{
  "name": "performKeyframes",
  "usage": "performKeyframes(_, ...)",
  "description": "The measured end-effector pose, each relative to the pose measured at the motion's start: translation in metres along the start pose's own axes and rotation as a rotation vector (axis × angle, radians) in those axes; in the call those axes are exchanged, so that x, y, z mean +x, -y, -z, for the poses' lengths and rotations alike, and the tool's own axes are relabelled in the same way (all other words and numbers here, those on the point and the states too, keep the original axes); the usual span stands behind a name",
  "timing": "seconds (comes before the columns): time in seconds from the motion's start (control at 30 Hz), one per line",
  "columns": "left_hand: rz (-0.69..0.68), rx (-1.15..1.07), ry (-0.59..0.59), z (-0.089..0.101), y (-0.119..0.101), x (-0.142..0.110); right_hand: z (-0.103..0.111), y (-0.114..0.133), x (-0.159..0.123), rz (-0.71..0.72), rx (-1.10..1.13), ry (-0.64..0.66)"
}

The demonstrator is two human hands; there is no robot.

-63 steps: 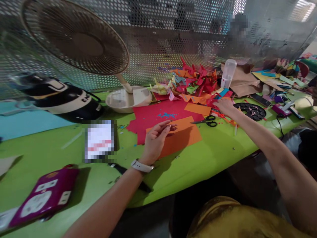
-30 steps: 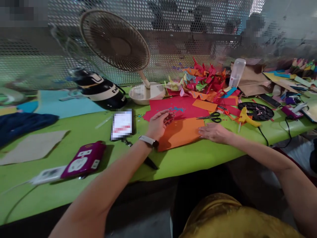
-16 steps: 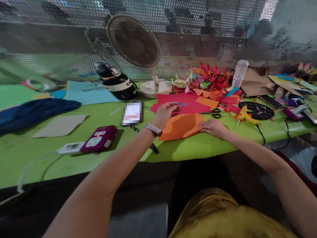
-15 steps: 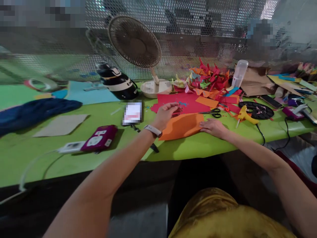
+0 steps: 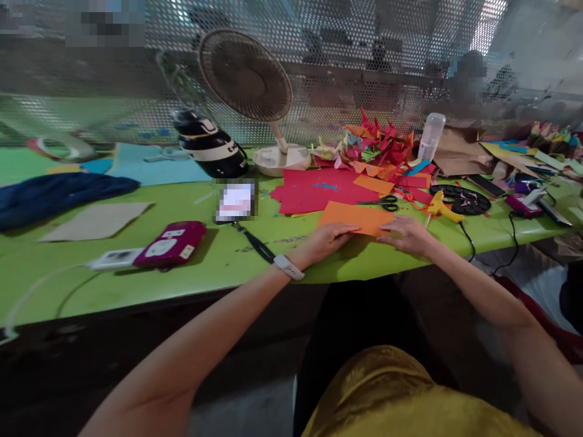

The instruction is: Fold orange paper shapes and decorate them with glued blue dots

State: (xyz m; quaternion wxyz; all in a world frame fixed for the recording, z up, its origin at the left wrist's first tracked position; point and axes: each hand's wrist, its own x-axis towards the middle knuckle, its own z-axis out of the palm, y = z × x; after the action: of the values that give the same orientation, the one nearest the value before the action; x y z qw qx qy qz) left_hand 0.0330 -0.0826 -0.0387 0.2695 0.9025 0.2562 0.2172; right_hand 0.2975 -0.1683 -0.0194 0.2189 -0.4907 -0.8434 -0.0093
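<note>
A sheet of orange paper (image 5: 353, 216) lies at the table's near side, looking folded to a smaller size than before. My left hand (image 5: 324, 243) grips its near left edge, with the thumb along the top. At the near right corner, my right hand (image 5: 407, 235) pinches the paper between thumb and fingers. Just beyond the sheet are black-handled scissors (image 5: 388, 203) and red paper (image 5: 314, 191) with small blue scraps on it. A yellow glue gun (image 5: 444, 208) rests to the right of my right hand.
A phone (image 5: 235, 201) with a dark strap and a purple power box (image 5: 170, 244) lie to the left. Behind stand a fan (image 5: 246, 76), a black bottle (image 5: 212, 145) and a heap of folded paper (image 5: 380, 142). The green table's front edge is close to my body.
My left hand has moved from the paper's far left side to its near edge. The orange sheet has gone from a wide, bowed shape to a smaller, flatter one. The view has shifted slightly.
</note>
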Motion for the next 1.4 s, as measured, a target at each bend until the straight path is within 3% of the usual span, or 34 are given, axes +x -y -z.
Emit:
performKeyframes(0.17,0.081,-0.326,-0.092,-0.001,-0.002,0.001,-0.004,-0.021,-0.017,-0.047,0.164,-0.004)
performKeyframes(0.33,0.124,-0.454,0.012,0.009,-0.008,0.007,-0.015,-0.035,-0.008,-0.08,0.327,-0.038)
performKeyframes(0.47,0.123,-0.34,0.078,0.011,-0.013,0.009,-0.015,-0.027,0.001,-0.155,0.379,-0.036)
performKeyframes(0.67,0.049,-0.213,0.001,0.004,-0.01,0.007,-0.015,-0.016,-0.003,-0.165,0.364,0.012)
performKeyframes(0.87,0.096,-0.215,0.103,0.017,-0.007,0.008,-0.018,-0.021,-0.016,-0.121,0.131,0.168)
performKeyframes(1.0,0.076,-0.206,0.16,0.023,-0.009,0.004,-0.019,-0.024,-0.025,-0.294,-0.042,0.119)
performKeyframes(1.07,0.052,-0.197,0.163,0.021,-0.01,0.002,-0.019,-0.024,-0.026,-0.296,-0.057,0.086)
performKeyframes(1.23,-0.006,-0.124,0.177,0.016,-0.014,0.004,-0.014,-0.023,-0.021,-0.105,0.09,0.0)
performKeyframes(1.4,-0.088,-0.082,0.208,0.018,-0.022,0.011,-0.008,-0.021,-0.013,-0.179,0.291,-0.027)
